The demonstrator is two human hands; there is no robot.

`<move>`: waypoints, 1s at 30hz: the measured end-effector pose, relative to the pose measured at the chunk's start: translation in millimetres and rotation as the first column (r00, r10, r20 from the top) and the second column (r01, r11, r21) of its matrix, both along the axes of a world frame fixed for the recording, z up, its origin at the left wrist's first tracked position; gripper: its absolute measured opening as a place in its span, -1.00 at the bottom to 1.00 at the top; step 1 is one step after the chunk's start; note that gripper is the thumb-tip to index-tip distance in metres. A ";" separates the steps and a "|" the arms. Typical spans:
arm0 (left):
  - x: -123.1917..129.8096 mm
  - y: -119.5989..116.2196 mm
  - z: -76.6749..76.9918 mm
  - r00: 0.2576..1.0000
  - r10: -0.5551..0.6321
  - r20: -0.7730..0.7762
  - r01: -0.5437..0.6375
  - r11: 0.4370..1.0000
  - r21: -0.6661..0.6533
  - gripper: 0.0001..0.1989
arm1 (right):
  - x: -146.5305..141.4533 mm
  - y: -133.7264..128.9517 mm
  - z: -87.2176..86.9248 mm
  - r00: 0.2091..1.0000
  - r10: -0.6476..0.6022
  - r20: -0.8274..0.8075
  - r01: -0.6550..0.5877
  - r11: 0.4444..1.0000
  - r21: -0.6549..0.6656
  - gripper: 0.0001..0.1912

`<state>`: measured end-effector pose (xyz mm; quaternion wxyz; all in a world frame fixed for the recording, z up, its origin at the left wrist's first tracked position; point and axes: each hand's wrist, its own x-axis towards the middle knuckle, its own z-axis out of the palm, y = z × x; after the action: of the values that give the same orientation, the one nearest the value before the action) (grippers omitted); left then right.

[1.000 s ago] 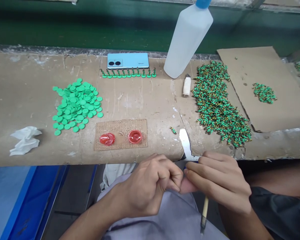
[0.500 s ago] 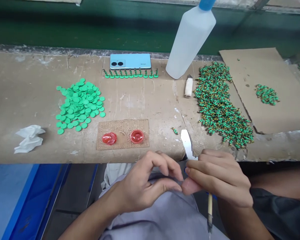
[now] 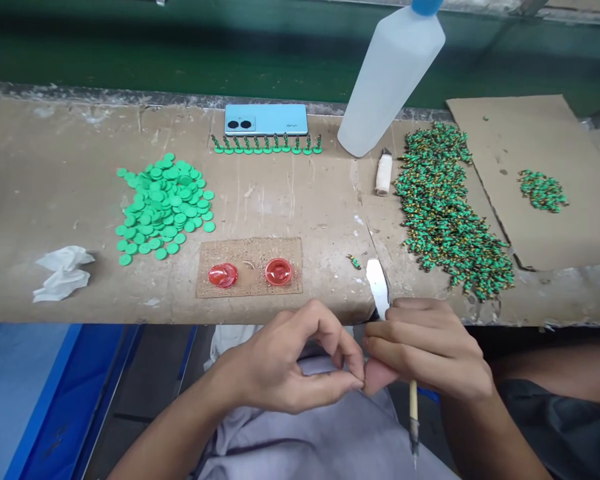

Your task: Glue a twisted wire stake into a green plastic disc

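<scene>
Left hand [image 3: 280, 373] is pinching, contents unclear; right hand [image 3: 430, 350] is holding brush [image 3: 413, 403]. Green panel [image 3: 130, 57] is standing behind brown desk [image 3: 35, 187].

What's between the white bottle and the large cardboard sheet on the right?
Head view: the far end of the heap of green figures lies between bottle and cardboard sheet.

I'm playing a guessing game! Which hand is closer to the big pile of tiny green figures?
Right. The right hand is just this side of the big pile; the left hand is farther away, off to the pile's left.
</scene>
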<state>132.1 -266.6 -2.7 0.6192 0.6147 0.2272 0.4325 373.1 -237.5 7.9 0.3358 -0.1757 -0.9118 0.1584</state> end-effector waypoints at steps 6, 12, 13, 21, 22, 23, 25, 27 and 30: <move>6.3 -1.8 -15.0 0.995 0.085 0.045 -0.092 0.980 0.174 -0.43 | -2.9 -4.1 2.7 1.000 -0.020 -0.013 0.021 0.999 0.047 -0.84; 5.7 -5.1 -5.1 0.990 0.128 0.062 -0.137 0.975 0.174 -0.47 | 1.6 -3.8 3.1 0.992 -0.125 0.018 0.121 0.981 0.151 -0.95; 4.2 -5.7 -2.0 0.989 0.130 0.064 -0.139 0.976 0.167 -0.47 | 3.6 -3.5 2.4 0.989 -0.145 0.008 0.142 0.976 0.167 -0.93; 2.1 -11.0 0.1 0.962 0.253 0.105 -0.255 0.967 0.006 -0.57 | 0.1 -9.9 6.6 0.990 -0.142 0.020 0.136 0.975 0.174 -0.90; 3.0 -12.5 -0.8 0.959 0.271 0.084 -0.272 0.962 -0.001 -0.56 | -1.7 -10.8 7.7 0.991 -0.134 0.016 0.129 0.976 0.174 -0.89; 3.7 -14.1 -1.3 0.958 0.282 0.061 -0.282 0.959 -0.006 -0.55 | -3.1 -11.5 8.5 0.991 -0.130 0.017 0.125 0.977 0.175 -0.90; 3.9 -16.8 -1.4 0.962 0.272 0.033 -0.271 0.962 -0.027 -0.57 | -4.4 -12.2 9.0 0.993 -0.118 0.017 0.113 0.977 0.182 -0.94; 2.7 -17.9 -0.8 0.971 0.233 0.047 -0.229 0.971 -0.073 -0.62 | -4.0 -12.0 8.4 0.995 -0.104 0.010 0.100 0.978 0.184 -0.96; -0.2 -15.5 0.2 0.980 0.170 0.102 -0.155 0.978 -0.142 -0.69 | -3.2 -9.9 7.9 0.995 -0.095 -0.014 0.096 0.978 0.183 -0.95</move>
<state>131.9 -282.1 -2.5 0.6334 0.5257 0.2695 0.4998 370.0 -247.5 15.8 0.3604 -0.1870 -0.9121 0.0578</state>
